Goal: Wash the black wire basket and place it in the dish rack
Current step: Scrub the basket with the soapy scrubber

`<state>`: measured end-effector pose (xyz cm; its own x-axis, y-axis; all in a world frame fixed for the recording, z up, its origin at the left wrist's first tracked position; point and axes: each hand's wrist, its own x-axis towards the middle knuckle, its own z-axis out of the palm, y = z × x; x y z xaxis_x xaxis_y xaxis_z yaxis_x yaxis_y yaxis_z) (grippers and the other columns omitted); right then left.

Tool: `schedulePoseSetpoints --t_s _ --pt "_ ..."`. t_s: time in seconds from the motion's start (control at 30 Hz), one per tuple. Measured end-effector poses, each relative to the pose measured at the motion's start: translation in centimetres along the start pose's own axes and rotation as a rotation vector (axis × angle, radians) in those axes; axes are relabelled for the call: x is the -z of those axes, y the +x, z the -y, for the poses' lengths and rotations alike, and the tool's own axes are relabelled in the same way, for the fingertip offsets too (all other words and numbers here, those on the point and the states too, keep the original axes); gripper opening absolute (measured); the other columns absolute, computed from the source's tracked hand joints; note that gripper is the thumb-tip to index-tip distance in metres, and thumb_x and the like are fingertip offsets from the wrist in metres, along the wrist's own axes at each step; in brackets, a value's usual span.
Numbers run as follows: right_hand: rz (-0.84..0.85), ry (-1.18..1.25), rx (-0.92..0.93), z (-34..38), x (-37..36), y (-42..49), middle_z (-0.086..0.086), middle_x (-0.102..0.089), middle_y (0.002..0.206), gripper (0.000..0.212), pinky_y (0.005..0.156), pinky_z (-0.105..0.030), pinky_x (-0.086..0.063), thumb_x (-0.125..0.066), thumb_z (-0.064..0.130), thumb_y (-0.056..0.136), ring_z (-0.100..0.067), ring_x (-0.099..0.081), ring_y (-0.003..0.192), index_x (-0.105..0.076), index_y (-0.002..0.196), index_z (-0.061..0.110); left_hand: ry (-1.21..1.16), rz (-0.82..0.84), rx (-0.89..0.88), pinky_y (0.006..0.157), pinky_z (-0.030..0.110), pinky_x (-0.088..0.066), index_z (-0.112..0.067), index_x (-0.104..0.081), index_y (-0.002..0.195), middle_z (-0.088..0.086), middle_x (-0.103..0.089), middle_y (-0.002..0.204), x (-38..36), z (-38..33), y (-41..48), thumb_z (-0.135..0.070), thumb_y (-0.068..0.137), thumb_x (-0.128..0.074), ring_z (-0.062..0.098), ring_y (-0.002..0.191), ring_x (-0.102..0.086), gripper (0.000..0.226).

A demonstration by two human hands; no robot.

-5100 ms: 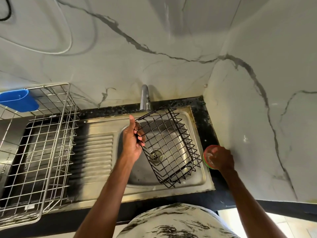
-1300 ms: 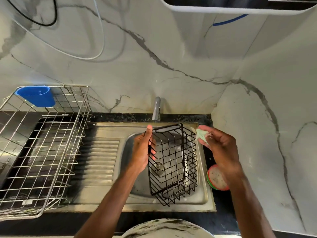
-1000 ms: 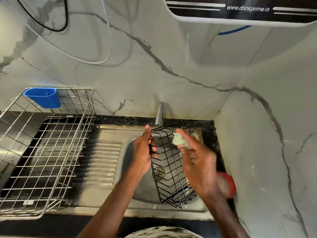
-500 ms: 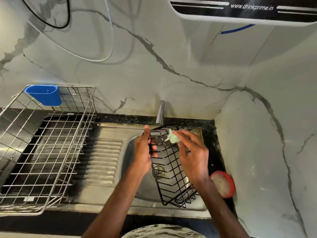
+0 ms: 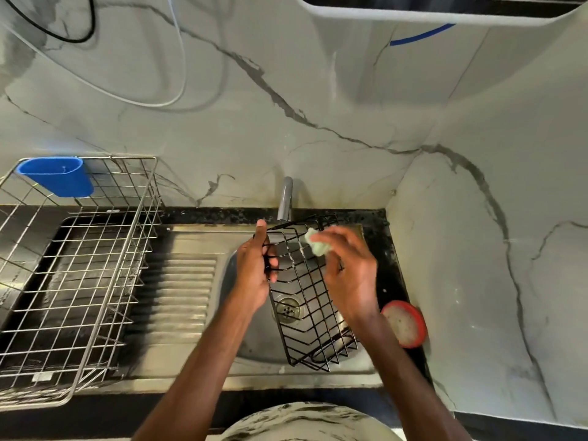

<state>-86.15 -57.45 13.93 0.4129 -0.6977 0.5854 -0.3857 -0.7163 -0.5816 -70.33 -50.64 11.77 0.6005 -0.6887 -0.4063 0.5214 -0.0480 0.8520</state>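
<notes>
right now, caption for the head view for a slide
Left hand holds black basket over sink; right hand scrubs it with green pad.

Black-coated wire basket [image 5: 305, 300], seemingly glossy

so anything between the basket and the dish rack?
Nothing visible. The black wire basket is held over the sink; only the bare ribbed drainboard lies between it and the dish rack.

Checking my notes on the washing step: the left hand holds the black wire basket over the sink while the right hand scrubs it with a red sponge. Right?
Not quite. In the head view the right hand scrubs with a pale green scrub pad, not a red sponge. The left hand does hold the black wire basket over the sink.
</notes>
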Motion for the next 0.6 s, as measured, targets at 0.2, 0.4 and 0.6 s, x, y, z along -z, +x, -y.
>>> schedulePoseSetpoints --t_s 0.2,0.4,0.6 --pt "0.026 -0.002 -0.043 1.1 -0.6 -0.7 -0.004 -0.067 0.117 0.049 0.093 -0.009 -0.049 -0.06 -0.024 0.079 -0.008 -0.061 0.11 -0.076 0.108 0.011 -0.035 0.026 -0.021 0.027 0.02 -0.028 -0.021 -0.049 0.069 -0.001 -0.047 0.061 0.2 0.0 0.5 -0.049 0.099 -0.061 0.009 0.037 -0.041 0.043" --pt "0.083 0.047 0.143 2.0 -0.6 -1.2 -0.005 -0.067 0.117 0.039 0.092 -0.017 -0.054 -0.061 -0.02 0.083 -0.013 -0.061 0.112 -0.078 0.106 0.008 -0.028 0.069 -0.023 0.026 0.019 -0.024 -0.022 -0.049 0.065 0.001 -0.045 0.056 0.6 -1.1 0.7 -0.045 0.102 -0.058 0.008 0.033 -0.036 0.045" --pt "-0.081 -0.006 -0.121 -1.5 0.2 1.8 -0.003 -0.07 0.118 0.046 0.095 -0.009 -0.048 -0.059 -0.023 0.081 -0.014 -0.065 0.112 -0.078 0.105 0.011 -0.007 0.165 -0.026 0.026 0.021 -0.019 -0.023 -0.048 0.06 -0.005 -0.04 0.047 1.0 -1.5 0.5 -0.041 0.103 -0.061 0.007 0.03 -0.03 0.048"
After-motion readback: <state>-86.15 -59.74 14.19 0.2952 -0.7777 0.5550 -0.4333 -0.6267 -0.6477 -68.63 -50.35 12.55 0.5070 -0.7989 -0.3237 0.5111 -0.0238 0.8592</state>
